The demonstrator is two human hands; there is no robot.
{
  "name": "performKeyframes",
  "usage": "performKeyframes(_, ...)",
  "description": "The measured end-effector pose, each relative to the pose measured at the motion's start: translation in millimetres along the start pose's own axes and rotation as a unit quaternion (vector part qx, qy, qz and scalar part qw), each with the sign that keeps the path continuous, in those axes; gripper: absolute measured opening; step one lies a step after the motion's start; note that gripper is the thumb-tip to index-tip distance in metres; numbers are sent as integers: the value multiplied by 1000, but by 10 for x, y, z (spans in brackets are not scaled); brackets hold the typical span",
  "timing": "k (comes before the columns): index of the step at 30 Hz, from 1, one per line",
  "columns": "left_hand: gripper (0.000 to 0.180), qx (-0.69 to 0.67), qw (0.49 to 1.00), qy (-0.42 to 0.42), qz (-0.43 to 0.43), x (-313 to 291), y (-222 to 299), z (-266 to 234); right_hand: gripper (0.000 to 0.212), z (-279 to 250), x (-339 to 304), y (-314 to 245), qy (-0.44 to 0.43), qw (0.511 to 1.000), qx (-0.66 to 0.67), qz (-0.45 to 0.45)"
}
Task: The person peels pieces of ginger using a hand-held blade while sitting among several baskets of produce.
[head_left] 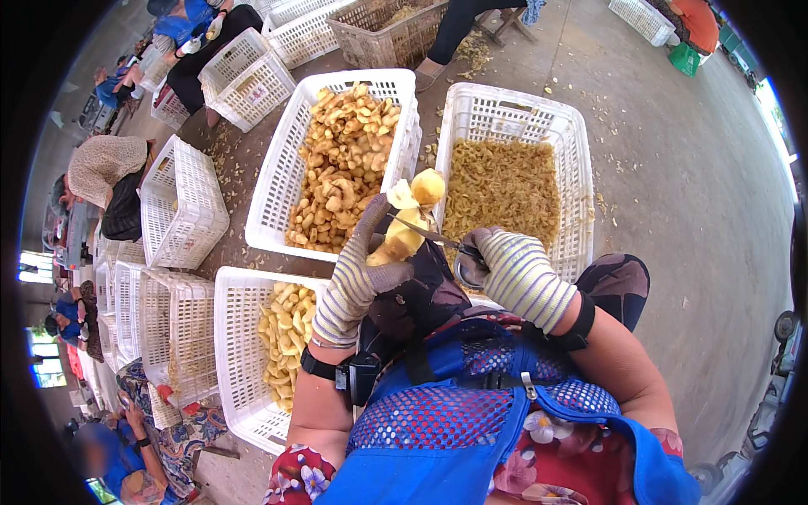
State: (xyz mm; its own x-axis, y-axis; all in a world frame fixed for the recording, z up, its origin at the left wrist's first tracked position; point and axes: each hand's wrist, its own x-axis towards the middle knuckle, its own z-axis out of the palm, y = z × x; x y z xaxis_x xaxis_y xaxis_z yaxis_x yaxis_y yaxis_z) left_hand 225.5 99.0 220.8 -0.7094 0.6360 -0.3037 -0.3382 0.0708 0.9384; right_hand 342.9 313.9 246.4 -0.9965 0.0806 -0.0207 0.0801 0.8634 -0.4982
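Observation:
My left hand point(360, 269), in a striped knit glove with dark fingers, is closed around a knobbly ginger root point(402, 240). Much of the root is pale yellow and peeled, and a rounded knob sticks up at its far end. My right hand point(523, 271), gloved alike, grips a thin dark blade with a looped handle point(442, 239). The blade lies against the root. Beyond my left hand stands a white crate point(271, 198) heaped with unpeeled ginger point(345, 160). Ahead of my right hand, another white crate point(574, 181) holds brown peel scraps point(501, 185).
Close by my left forearm is a white crate point(236, 362) with pale peeled ginger point(286, 337). More white crates point(181, 223) stack up at the left, where several people sit. A brown crate point(383, 38) and a person's leg point(454, 34) are at the far side. Scraps litter the concrete floor point(673, 210).

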Motion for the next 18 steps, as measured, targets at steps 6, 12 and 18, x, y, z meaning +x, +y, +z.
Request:
performKeyframes(6, 100, -26, 999, -20, 36, 23, 2, 15, 29, 112, 123, -19, 6, 995, -96, -13)
performKeyframes(12, 99, 10, 1000, 10, 20, 42, 27, 37, 23, 118, 314, 50, -34, 994, -107, 13)
performKeyframes(18, 97, -7, 999, -10, 51, -6, 31, 59, 22, 230, 328, 114, 7, 987, -163, 11)
